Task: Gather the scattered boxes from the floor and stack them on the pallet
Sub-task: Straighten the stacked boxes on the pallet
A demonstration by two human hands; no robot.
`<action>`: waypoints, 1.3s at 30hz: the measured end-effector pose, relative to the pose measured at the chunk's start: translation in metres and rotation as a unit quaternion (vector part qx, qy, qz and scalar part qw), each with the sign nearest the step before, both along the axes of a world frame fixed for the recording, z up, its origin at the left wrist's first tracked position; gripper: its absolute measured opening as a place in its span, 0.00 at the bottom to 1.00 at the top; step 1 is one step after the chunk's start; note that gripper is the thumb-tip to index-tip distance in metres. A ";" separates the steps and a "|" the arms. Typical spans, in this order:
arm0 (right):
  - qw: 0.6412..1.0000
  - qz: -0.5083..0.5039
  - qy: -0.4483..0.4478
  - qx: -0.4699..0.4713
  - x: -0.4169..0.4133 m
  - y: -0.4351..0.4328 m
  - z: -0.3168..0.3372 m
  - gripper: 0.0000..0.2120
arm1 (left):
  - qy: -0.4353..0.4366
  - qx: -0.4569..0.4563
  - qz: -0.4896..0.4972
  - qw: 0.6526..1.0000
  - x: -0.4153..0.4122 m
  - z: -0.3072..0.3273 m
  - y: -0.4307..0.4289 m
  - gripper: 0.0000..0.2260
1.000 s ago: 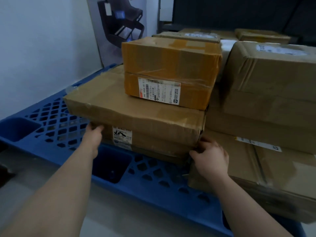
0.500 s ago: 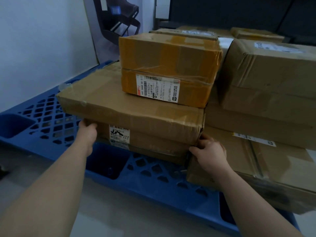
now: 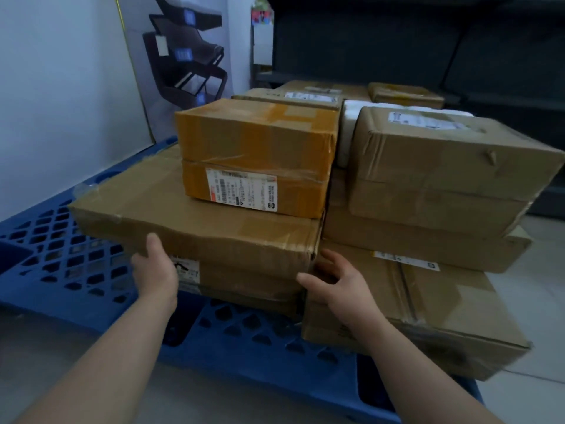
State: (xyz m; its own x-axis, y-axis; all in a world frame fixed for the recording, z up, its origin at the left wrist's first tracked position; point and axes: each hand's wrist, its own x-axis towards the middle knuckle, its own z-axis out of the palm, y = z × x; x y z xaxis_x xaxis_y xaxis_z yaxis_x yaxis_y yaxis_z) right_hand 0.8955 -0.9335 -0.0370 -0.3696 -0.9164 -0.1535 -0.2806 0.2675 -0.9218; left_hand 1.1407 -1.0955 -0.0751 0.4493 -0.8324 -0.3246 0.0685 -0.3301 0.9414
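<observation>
Indoors, blue pallet (image 3: 61, 264) on floor (image 3: 46, 362); L hand (image 3: 154, 270) fingers unclear, R hand (image 3: 339, 286) fingers (image 3: 331, 260) spread
</observation>
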 end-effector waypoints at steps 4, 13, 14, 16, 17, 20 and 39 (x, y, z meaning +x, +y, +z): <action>0.998 0.011 -0.052 -0.025 0.001 -0.002 0.004 0.35 | 0.042 0.001 -0.042 0.998 -0.027 0.021 -0.001 0.45; 0.997 -0.008 -0.073 -0.023 -0.008 -0.017 0.002 0.31 | -0.002 0.051 -0.063 0.997 -0.045 0.037 -0.005 0.42; 0.997 -0.011 -0.073 -0.022 -0.008 -0.018 0.001 0.31 | -0.012 0.056 -0.064 0.996 -0.045 0.037 -0.005 0.40; 0.997 -0.016 -0.074 -0.024 -0.008 -0.019 -0.002 0.31 | -0.015 0.057 -0.066 0.996 -0.049 0.035 -0.003 0.38; 0.997 -0.016 -0.074 -0.026 -0.008 -0.019 -0.002 0.30 | -0.013 0.057 -0.066 0.996 -0.050 0.034 -0.002 0.38; 0.998 0.003 -0.063 -0.026 -0.010 -0.015 -0.001 0.28 | -0.010 0.063 -0.057 0.996 -0.055 0.035 0.001 0.35; 0.964 -0.248 0.090 0.046 -0.206 0.109 0.020 0.12 | -0.135 0.026 -0.069 0.988 -0.265 0.073 0.157 0.20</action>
